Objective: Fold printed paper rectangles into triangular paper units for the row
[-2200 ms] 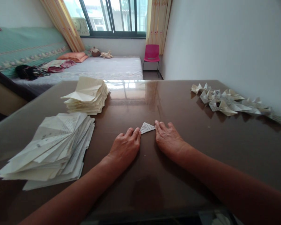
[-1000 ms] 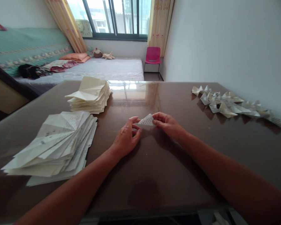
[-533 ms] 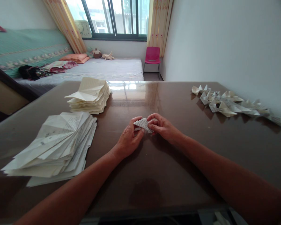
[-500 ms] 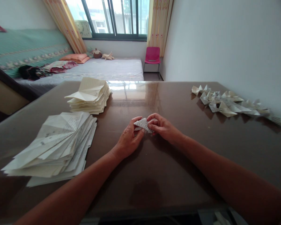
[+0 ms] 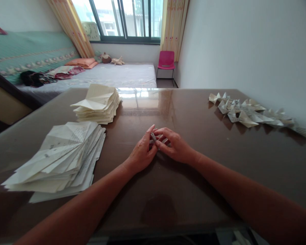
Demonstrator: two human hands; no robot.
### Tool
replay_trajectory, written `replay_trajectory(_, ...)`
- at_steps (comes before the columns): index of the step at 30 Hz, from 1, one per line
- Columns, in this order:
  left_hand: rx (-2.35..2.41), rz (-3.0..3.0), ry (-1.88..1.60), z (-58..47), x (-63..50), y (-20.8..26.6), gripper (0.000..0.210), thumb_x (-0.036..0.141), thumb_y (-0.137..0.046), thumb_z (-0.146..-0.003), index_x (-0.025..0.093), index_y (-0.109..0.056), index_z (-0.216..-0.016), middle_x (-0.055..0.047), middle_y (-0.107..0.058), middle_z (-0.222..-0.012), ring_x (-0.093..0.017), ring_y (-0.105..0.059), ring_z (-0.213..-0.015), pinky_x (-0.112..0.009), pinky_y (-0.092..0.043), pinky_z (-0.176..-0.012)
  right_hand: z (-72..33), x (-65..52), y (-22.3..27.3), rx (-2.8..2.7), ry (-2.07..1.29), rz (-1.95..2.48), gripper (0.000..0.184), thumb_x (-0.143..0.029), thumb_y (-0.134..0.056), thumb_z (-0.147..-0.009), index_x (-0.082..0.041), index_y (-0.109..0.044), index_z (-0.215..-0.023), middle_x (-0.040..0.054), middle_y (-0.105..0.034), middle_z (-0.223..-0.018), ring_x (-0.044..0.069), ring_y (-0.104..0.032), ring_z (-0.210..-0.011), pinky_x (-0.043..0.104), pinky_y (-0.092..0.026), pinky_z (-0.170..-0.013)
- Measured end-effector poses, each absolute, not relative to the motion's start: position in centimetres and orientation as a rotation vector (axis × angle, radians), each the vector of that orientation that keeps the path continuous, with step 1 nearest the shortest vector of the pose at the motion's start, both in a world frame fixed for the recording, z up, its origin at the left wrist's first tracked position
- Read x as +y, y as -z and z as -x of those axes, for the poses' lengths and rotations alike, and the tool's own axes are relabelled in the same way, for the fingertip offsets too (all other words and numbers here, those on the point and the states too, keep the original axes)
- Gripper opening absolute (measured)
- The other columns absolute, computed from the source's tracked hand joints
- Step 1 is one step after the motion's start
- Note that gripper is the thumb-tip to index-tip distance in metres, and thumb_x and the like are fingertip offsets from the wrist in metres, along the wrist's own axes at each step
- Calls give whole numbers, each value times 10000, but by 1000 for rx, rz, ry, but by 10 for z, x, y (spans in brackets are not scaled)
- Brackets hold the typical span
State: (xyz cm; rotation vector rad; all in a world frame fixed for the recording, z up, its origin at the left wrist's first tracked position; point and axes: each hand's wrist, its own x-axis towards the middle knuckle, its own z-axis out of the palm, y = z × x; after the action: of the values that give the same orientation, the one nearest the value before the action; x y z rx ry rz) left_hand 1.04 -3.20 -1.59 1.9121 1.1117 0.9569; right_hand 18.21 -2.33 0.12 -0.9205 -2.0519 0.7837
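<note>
Between my two hands, just above the middle of the brown table (image 5: 193, 197), is a small folded paper (image 5: 153, 137) with printing on it, seen nearly edge-on. My left hand (image 5: 142, 149) grips its left side, thumb below and fingers above. From the other side my right hand (image 5: 172, 144) pinches it, with the thumb near the lower end and the fingers curled over the top. Much of the paper is hidden by the fingers.
At the left lie a large stack of creased printed sheets (image 5: 58, 153) and, behind it, a stack of yellowish sheets (image 5: 97, 105). Several folded paper shapes (image 5: 244, 112) stand in rows at the far right by the wall. A bed (image 5: 132, 73) and a pink chair (image 5: 166, 61) are beyond the table.
The folded paper has turned from showing its printed triangular face to nearly edge-on. My right hand has moved slightly lower, and both hands have closed in around the paper.
</note>
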Motion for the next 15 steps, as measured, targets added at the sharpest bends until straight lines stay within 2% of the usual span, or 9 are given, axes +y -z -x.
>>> replay_trajectory(3, 1139, -1954, -924, -10, -33, 16, 657, 213, -475, -865, 156, -201, -1459, -110, -608, -1212, -178, -631, -1030, -355, -460, -976, -183, -22, -1, -2064, -805, 927, 304, -253, -557, -860, -189, -565, -1157, 74, -600, -1103, 132, -621, -814, 266, -519, -731)
replay_trajectory(7, 1154, -2005, -888, -10, -34, 16, 678, 210, -469, -864, 158, -177, -1473, -89, -649, -1106, -173, -649, -946, -339, -490, -908, -184, -22, -1, -2076, -794, 943, 296, -218, -528, -867, -177, -568, -1158, 63, -606, -1048, 112, -615, -752, 251, -511, -719)
replay_trajectory(12, 1180, -2030, -872, -10, -33, 17, 697, 186, -472, -846, 153, -174, -1475, -98, -649, -1119, -183, -649, -959, -358, -485, -925, -183, -23, -1, -2103, -758, 931, 295, -156, -513, -841, -178, -553, -1132, 57, -577, -1045, 102, -603, -742, 231, -506, -688)
replay_trajectory(15, 1189, -2078, -886, -13, -34, 19, 685, 170, -458, -846, 157, -180, -1472, -119, -613, -1210, -198, -626, -1041, -378, -472, -960, -181, -25, 1, -2110, -675, 988, 299, -108, -516, -795, -184, -543, -1082, 41, -566, -1005, 105, -588, -736, 226, -492, -674)
